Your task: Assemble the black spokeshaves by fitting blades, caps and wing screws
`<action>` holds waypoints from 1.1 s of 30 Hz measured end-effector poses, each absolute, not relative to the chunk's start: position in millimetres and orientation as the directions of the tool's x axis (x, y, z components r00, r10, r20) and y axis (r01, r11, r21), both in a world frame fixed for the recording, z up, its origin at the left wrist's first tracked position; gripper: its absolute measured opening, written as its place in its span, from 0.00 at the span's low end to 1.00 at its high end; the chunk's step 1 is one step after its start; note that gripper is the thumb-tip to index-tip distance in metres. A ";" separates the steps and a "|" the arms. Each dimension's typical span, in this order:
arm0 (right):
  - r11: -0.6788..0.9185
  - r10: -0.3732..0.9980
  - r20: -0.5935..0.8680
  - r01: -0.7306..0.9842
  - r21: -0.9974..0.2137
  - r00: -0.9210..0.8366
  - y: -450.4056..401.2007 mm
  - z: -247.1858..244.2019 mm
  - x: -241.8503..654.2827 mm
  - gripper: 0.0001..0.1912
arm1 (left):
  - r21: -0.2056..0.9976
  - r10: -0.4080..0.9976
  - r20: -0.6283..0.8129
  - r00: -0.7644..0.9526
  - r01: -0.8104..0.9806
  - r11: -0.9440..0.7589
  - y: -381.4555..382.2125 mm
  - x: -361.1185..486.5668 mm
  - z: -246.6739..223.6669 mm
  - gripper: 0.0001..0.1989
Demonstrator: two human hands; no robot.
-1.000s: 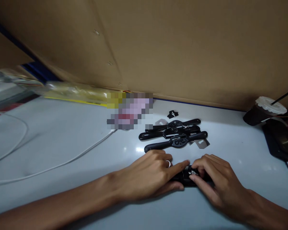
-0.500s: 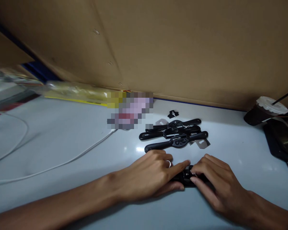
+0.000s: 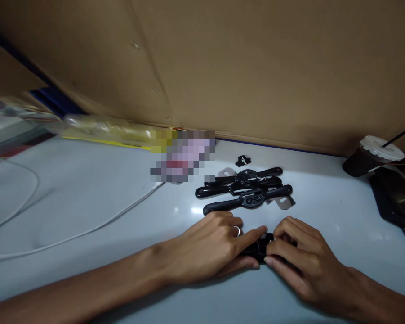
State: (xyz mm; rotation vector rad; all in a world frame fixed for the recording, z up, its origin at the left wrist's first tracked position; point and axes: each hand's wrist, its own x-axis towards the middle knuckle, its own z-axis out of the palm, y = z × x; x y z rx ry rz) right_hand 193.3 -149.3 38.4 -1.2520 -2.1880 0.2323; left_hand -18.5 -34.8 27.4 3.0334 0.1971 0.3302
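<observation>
A black spokeshave (image 3: 261,249) lies on the table, mostly covered by my hands. My left hand (image 3: 219,247), with a ring on one finger, grips it from the left, index finger stretched along the top and thumb on the near side. At its middle, the thumb and fingertips of my right hand (image 3: 303,256) are pinched together on a small part; a bit of shiny metal shows by them, the rest is hidden. Beyond my hands lie several other black spokeshaves (image 3: 252,201) with grey metal blades (image 3: 285,202). Farther back rests a small black cap piece (image 3: 243,160) with a shiny screw.
A blurred-out phone-like object (image 3: 189,155) with a white cable (image 3: 121,212) lies at the back. Behind it is a plastic-wrapped yellow item (image 3: 111,130). At right stand a lidded drink cup (image 3: 371,155) and a black object (image 3: 387,198). A cardboard wall (image 3: 256,67) borders the table.
The fingers of my right hand have turned slightly at the middle of the spokeshave, and the thumb has shifted a little left and down. My left hand stays in place.
</observation>
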 end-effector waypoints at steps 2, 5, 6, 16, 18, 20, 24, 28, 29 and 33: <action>0.545 0.823 0.427 0.734 -0.405 -0.375 -149.1 37.2 193.1 0.10 | 0.099 0.140 0.201 0.970 0.122 -0.987 -34.9 -18.2 27.6 0.22; 0.527 0.824 0.447 0.759 -0.382 -0.348 -148.8 36.2 192.5 0.08 | 0.111 0.140 0.206 0.969 0.119 -0.987 -35.0 -18.0 28.3 0.22; 0.514 0.828 0.452 0.770 -0.378 -0.331 -148.8 36.0 192.1 0.08 | 0.115 0.139 0.207 0.968 0.117 -0.986 -35.1 -18.0 28.5 0.22; 0.443 0.849 0.462 0.822 -0.357 -0.257 -150.0 34.2 189.6 0.12 | 0.114 0.139 0.201 0.970 0.118 -0.986 -34.6 -18.7 27.4 0.22; 0.469 0.839 0.464 0.810 -0.353 -0.284 -149.5 34.7 190.6 0.11 | 0.108 0.136 0.196 0.971 0.117 -0.987 -34.5 -19.0 26.7 0.23; 0.518 0.817 0.469 0.783 -0.345 -0.335 -148.8 35.5 191.8 0.11 | 0.100 0.133 0.198 0.971 0.115 -0.988 -34.3 -19.1 26.2 0.23; 0.558 0.808 0.440 0.746 -0.364 -0.391 -147.9 37.7 193.5 0.12 | 0.092 0.133 0.201 0.970 0.117 -0.989 -34.3 -18.8 26.3 0.24; 0.554 0.819 0.421 0.732 -0.397 -0.391 -148.6 38.3 193.3 0.10 | 0.096 0.134 0.205 0.969 0.116 -0.989 -35.1 -18.2 27.5 0.23; 0.557 0.816 0.424 0.730 -0.395 -0.393 -149.0 37.9 193.2 0.10 | 0.097 0.136 0.206 0.969 0.118 -0.988 -35.2 -18.0 27.8 0.22; 0.555 0.810 0.444 0.744 -0.371 -0.383 -149.0 34.4 193.6 0.12 | 0.111 0.139 0.204 0.969 0.118 -0.987 -35.1 -17.5 29.1 0.21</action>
